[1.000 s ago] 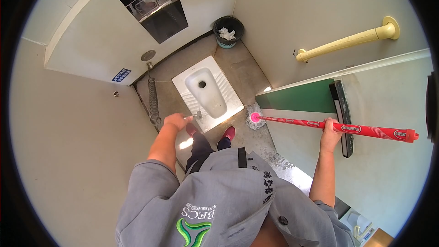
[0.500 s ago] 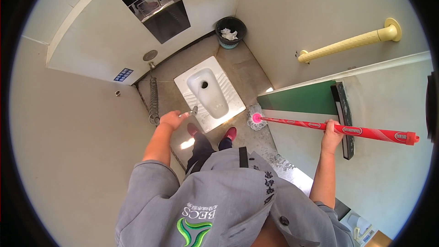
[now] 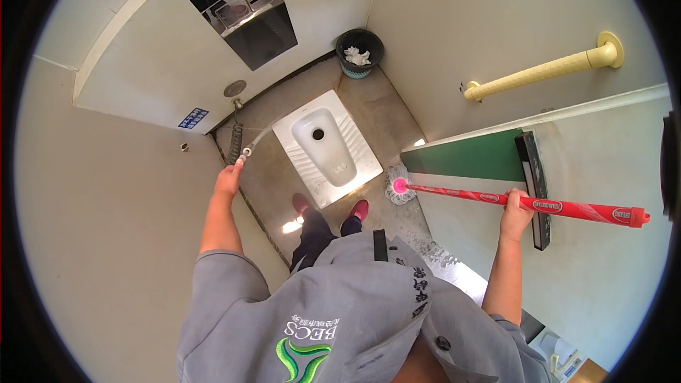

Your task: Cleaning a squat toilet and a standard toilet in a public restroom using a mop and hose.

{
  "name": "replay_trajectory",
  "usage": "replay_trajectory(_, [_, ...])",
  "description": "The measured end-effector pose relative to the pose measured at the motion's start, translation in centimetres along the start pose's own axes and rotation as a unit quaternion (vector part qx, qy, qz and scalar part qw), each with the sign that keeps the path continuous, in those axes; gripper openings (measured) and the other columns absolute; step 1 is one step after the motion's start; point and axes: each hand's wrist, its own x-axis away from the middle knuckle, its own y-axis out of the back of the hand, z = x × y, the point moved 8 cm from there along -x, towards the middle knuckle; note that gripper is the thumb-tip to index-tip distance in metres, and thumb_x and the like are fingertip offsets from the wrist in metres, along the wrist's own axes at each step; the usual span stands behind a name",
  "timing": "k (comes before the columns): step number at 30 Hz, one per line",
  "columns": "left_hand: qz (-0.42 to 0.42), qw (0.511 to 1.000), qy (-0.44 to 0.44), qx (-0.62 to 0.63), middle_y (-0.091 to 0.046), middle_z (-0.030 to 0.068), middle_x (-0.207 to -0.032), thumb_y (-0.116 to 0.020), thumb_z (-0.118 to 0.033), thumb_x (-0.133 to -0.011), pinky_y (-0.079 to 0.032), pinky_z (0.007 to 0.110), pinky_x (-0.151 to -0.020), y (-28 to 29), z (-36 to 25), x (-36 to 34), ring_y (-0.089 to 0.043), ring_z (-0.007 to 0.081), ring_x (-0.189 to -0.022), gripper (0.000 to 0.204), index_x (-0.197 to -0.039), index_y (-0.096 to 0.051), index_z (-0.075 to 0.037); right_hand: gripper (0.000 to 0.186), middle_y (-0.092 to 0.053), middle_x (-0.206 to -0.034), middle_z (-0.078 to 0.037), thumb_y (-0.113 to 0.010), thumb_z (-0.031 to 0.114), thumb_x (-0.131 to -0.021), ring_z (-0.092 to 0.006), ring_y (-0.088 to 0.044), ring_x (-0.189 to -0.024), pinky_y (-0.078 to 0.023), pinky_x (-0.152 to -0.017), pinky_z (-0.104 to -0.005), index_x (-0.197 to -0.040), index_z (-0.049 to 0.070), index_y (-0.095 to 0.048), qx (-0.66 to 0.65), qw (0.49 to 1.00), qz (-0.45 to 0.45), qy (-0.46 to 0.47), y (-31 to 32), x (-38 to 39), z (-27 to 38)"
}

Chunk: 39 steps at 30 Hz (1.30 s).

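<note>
Left grip (image 3: 228,180) clasps a sprayer (image 3: 246,152) on a coiled hose (image 3: 235,143); right grip (image 3: 516,218) encircles a cylindrical red mop (image 3: 582,211), its stringy head (image 3: 401,197) near the ribbed pan's (image 3: 352,131) corner.

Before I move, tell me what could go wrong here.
Water from the spray nozzle in the left hand could splash the floor beside the squat pan, perhaps making it slippery under the red shoes.
The red-handled mop, held by the right hand alone, might slide if that grip loosens.
</note>
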Motion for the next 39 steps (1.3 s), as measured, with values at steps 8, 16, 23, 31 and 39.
replay_trajectory(8, [-0.009, 0.995, 0.054, 0.088, -0.055, 0.0128, -0.067, -0.041, -0.061, -0.077, -0.042, 0.035, -0.061, 0.8, 0.0, 0.6, -0.054, 0.0245, -0.064, 0.062, -0.072, -0.056, -0.001, 0.018, -0.053, -0.063, -0.003, -0.055, 0.017, -0.079, -0.0083, -0.046, -0.053, -0.035, -0.046, -0.0222, -0.071, 0.001, -0.056, 0.01, 1.0, -0.014, 0.021, 0.2, 0.0, 0.4])
replay_trajectory(16, [0.029, 1.0, 0.008, 0.008, -0.058, 0.0167, -0.078, -0.039, -0.062, -0.077, -0.042, 0.036, -0.072, -1.6, -1.7, 0.6, -0.055, 0.0274, -0.078, 0.065, -0.079, -0.058, 0.0, 0.019, -0.053, -0.062, -0.002, -0.054, 0.018, -0.08, -0.0086, -0.046, -0.052, -0.036, -0.046, -0.0226, -0.069, 0.001, -0.055, 0.018, 0.999, -0.012, 0.035, 0.2, -0.1, 0.4])
replay_trajectory(23, [0.081, 0.993, -0.032, -0.084, -0.057, 0.0196, -0.099, -0.033, -0.065, -0.077, -0.039, 0.039, -0.083, -3.1, -4.8, 1.9, -0.051, 0.034, -0.098, 0.068, -0.093, -0.06, -0.004, 0.019, -0.053, -0.061, -0.003, -0.054, 0.017, -0.08, -0.0088, -0.046, -0.052, -0.036, -0.046, -0.0231, -0.069, 0.001, -0.055, 0.011, 0.999, -0.012, 0.037, 0.2, -0.1, 0.4])
replay_trajectory(31, [0.07, 0.99, -0.023, -0.12, -0.054, 0.0191, -0.108, -0.032, -0.063, -0.078, -0.037, 0.039, -0.086, -3.0, -4.8, 2.5, -0.048, 0.033, -0.104, 0.067, -0.1, -0.057, -0.005, 0.017, -0.057, -0.07, -0.006, -0.055, 0.014, -0.078, -0.0133, -0.052, -0.068, -0.043, -0.065, -0.0272, -0.073, -0.002, -0.057, 0.018, 1.0, 0.012, -0.018, 0.0, 0.1, 0.4])
replay_trajectory(39, [0.097, 0.981, -0.049, -0.162, -0.056, 0.0181, -0.105, -0.033, -0.062, -0.078, -0.038, 0.039, -0.086, -4.3, -7.7, 4.7, -0.05, 0.0319, -0.102, 0.066, -0.101, -0.057, -0.006, 0.017, -0.057, -0.071, -0.006, -0.055, 0.014, -0.078, -0.013, -0.052, -0.067, -0.042, -0.065, -0.0269, -0.074, -0.002, -0.057, 0.017, 0.999, 0.01, -0.024, 0.1, 0.2, 0.4])
